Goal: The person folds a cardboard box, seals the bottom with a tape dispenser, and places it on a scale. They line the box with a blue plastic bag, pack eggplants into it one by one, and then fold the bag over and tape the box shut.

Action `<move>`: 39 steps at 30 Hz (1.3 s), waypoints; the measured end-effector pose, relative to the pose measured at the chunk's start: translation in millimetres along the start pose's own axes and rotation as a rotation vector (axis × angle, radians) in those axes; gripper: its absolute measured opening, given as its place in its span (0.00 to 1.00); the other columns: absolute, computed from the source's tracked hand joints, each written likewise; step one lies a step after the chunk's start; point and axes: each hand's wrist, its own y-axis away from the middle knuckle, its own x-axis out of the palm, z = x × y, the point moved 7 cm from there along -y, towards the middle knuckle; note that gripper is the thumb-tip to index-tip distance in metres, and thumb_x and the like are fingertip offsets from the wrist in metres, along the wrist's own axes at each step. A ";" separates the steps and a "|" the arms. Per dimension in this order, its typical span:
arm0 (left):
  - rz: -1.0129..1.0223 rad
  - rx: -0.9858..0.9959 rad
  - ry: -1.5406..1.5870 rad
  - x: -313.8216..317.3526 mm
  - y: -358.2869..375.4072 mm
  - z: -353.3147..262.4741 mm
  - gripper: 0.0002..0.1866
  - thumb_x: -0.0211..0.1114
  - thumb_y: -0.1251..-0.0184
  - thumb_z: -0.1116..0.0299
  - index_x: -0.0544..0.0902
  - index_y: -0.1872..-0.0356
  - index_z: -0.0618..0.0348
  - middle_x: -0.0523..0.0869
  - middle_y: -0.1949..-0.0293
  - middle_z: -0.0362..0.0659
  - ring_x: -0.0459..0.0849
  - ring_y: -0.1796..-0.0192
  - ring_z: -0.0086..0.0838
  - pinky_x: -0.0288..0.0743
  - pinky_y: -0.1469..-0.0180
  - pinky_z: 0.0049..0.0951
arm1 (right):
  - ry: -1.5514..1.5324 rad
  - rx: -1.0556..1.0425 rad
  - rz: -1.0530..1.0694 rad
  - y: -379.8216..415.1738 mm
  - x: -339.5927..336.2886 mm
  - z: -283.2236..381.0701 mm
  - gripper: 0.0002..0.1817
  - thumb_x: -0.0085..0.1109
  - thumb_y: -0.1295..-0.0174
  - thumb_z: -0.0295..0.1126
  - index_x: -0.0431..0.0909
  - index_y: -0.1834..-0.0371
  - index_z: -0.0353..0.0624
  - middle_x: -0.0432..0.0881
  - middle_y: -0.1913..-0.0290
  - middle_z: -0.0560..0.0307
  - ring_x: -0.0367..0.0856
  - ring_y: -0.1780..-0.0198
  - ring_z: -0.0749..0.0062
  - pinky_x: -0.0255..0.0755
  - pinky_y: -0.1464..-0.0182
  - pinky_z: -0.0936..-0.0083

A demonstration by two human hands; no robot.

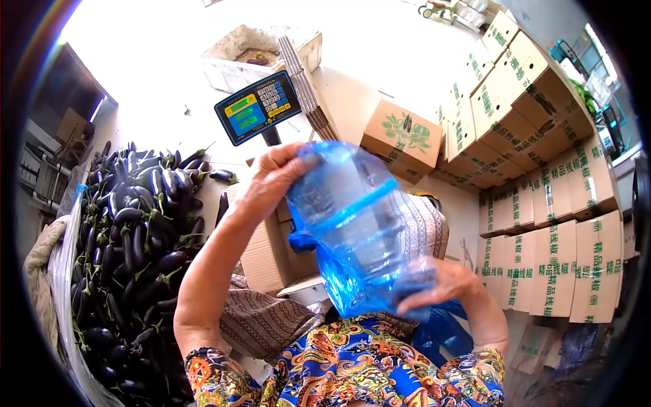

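A thin, see-through blue plastic bag (352,217) is stretched between my two hands in front of my chest. My left hand (281,173) is closed on its upper left edge, with thumb and fingers pinched together. Lower down on the right, my right hand (441,285) has its fingers on the bag's bottom right part, gripping the crumpled film. Behind the bag stands an open cardboard box (261,254), partly hidden by it. More blue plastic (444,332) lies by my right side.
A large heap of dark eggplants (135,251) lies at the left. A scale display (258,107) stands ahead, before a white foam box (230,68). A closed carton (401,139) sits beyond the bag. Stacked cartons (522,102) and upright flattened cartons (549,268) line the right.
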 end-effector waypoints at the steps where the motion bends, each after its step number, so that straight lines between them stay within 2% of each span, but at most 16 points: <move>1: 0.071 -0.032 -0.020 7.9 2.6 -0.2 0.13 0.66 0.28 0.60 0.87 0.54 0.59 0.85 0.65 0.33 0.80 0.62 0.15 0.77 0.55 0.20 | 0.102 -0.236 -0.085 2.5 0.6 17.8 0.34 0.73 0.43 0.49 0.77 0.37 0.40 0.82 0.42 0.46 0.79 0.43 0.59 0.73 0.38 0.62; 3: 0.139 0.048 -0.010 17.7 2.4 1.0 0.13 0.65 0.27 0.59 0.86 0.54 0.59 0.84 0.65 0.32 0.78 0.61 0.14 0.76 0.54 0.20 | 0.015 -0.025 -0.212 3.1 -20.2 10.8 0.50 0.74 0.48 0.58 0.67 0.29 0.36 0.79 0.38 0.43 0.77 0.39 0.55 0.71 0.35 0.60; 5: 0.249 0.140 -0.050 30.7 3.4 -10.5 0.14 0.64 0.26 0.59 0.86 0.53 0.59 0.83 0.64 0.33 0.78 0.60 0.16 0.75 0.52 0.21 | -0.343 0.143 -0.510 9.3 -59.1 -8.4 0.53 0.73 0.50 0.62 0.67 0.30 0.33 0.75 0.35 0.40 0.73 0.34 0.55 0.69 0.33 0.60; 8: 0.234 0.123 -0.074 36.5 0.5 -16.9 0.14 0.64 0.26 0.59 0.85 0.53 0.60 0.84 0.64 0.36 0.80 0.59 0.19 0.77 0.52 0.24 | -0.337 -0.056 -0.708 -19.0 -82.4 15.9 0.54 0.71 0.48 0.60 0.64 0.28 0.30 0.69 0.31 0.40 0.73 0.36 0.62 0.70 0.36 0.65; 10: 0.215 0.072 -0.122 34.6 -3.2 -13.8 0.15 0.64 0.27 0.61 0.84 0.50 0.61 0.83 0.60 0.41 0.81 0.57 0.23 0.79 0.52 0.27 | -0.376 0.072 -0.674 -45.4 -82.5 6.1 0.36 0.70 0.40 0.44 0.72 0.35 0.30 0.82 0.48 0.48 0.80 0.47 0.73 0.73 0.42 0.75; 12: -0.089 0.220 -0.404 23.1 -0.3 -26.7 0.17 0.64 0.27 0.65 0.80 0.44 0.62 0.82 0.53 0.44 0.82 0.55 0.25 0.78 0.50 0.27 | -0.665 0.115 -0.728 -73.5 -72.2 -0.9 0.17 0.69 0.38 0.29 0.81 0.48 0.35 0.86 0.67 0.59 0.82 0.64 0.82 0.77 0.56 0.85; 14: -0.392 0.241 -0.576 9.7 18.5 -43.6 0.22 0.63 0.28 0.69 0.74 0.36 0.61 0.80 0.48 0.51 0.83 0.51 0.32 0.79 0.47 0.30 | -0.672 0.129 -0.775 -86.4 -71.9 -25.0 0.17 0.72 0.40 0.30 0.81 0.50 0.36 0.86 0.67 0.59 0.83 0.64 0.81 0.77 0.58 0.86; 15: -0.510 0.336 -0.576 5.6 34.6 -61.8 0.20 0.64 0.30 0.69 0.75 0.39 0.62 0.79 0.56 0.46 0.80 0.54 0.27 0.78 0.53 0.27 | -0.680 0.134 -0.803 -91.0 -71.5 -37.4 0.17 0.73 0.42 0.30 0.81 0.51 0.37 0.86 0.67 0.60 0.83 0.64 0.81 0.77 0.59 0.87; 16: -0.496 0.303 -0.453 6.9 45.8 -63.4 0.18 0.64 0.30 0.69 0.75 0.43 0.62 0.78 0.59 0.42 0.78 0.57 0.24 0.75 0.56 0.24 | -0.665 0.130 -0.835 -93.7 -68.8 -45.2 0.14 0.75 0.43 0.30 0.79 0.59 0.40 0.84 0.67 0.63 0.82 0.64 0.82 0.78 0.61 0.87; 18: -0.476 0.230 -0.203 9.7 70.3 -56.9 0.12 0.65 0.30 0.69 0.77 0.50 0.61 0.75 0.65 0.36 0.72 0.64 0.17 0.69 0.62 0.19 | -0.615 0.060 -0.923 -101.1 -64.3 -41.0 0.14 0.75 0.43 0.30 0.78 0.60 0.41 0.84 0.65 0.62 0.81 0.64 0.83 0.78 0.60 0.86; 21: -0.333 -0.074 0.016 14.9 75.8 0.9 0.19 0.68 0.30 0.62 0.75 0.48 0.63 0.77 0.67 0.36 0.74 0.66 0.16 0.72 0.64 0.18 | -0.720 -0.002 -0.899 -117.2 -50.9 -27.6 0.14 0.75 0.42 0.31 0.75 0.61 0.43 0.81 0.62 0.64 0.77 0.63 0.85 0.76 0.58 0.85; 23: -0.308 -0.040 -0.015 27.0 73.1 10.9 0.22 0.71 0.34 0.59 0.76 0.47 0.63 0.82 0.62 0.41 0.79 0.57 0.21 0.75 0.53 0.26 | -0.599 0.012 -0.876 -123.0 -42.7 -33.9 0.15 0.74 0.41 0.31 0.73 0.66 0.45 0.74 0.68 0.69 0.70 0.65 0.89 0.70 0.60 0.88; 25: -0.259 -0.094 0.046 35.2 68.1 23.1 0.22 0.73 0.36 0.60 0.77 0.49 0.63 0.83 0.59 0.42 0.80 0.53 0.24 0.76 0.49 0.29 | -0.782 -0.107 -0.722 -136.3 -27.0 -29.9 0.12 0.72 0.40 0.28 0.74 0.66 0.47 0.75 0.67 0.70 0.70 0.64 0.90 0.71 0.60 0.87; 30: -0.222 -0.210 0.524 29.4 60.3 58.4 0.09 0.65 0.30 0.72 0.80 0.51 0.58 0.86 0.56 0.38 0.84 0.54 0.23 0.79 0.47 0.26 | -0.849 -0.052 -0.677 -132.5 -22.9 -30.6 0.09 0.70 0.39 0.28 0.77 0.63 0.47 0.79 0.65 0.68 0.76 0.62 0.87 0.73 0.57 0.85; 34: -0.155 -0.239 0.493 22.6 62.0 62.4 0.08 0.69 0.31 0.69 0.82 0.54 0.55 0.87 0.58 0.37 0.85 0.54 0.22 0.79 0.46 0.28 | -1.212 -0.078 -0.739 -123.8 -28.0 -48.2 0.04 0.65 0.35 0.26 0.79 0.62 0.48 0.83 0.63 0.66 0.81 0.61 0.82 0.76 0.54 0.81; 39: -0.237 -0.103 0.494 3.3 59.7 25.2 0.06 0.66 0.32 0.73 0.81 0.56 0.57 0.88 0.57 0.42 0.86 0.55 0.24 0.80 0.47 0.29 | -1.256 -0.155 -0.833 -115.0 -53.8 -59.9 0.02 0.57 0.31 0.26 0.78 0.59 0.47 0.85 0.60 0.61 0.82 0.55 0.74 0.78 0.47 0.71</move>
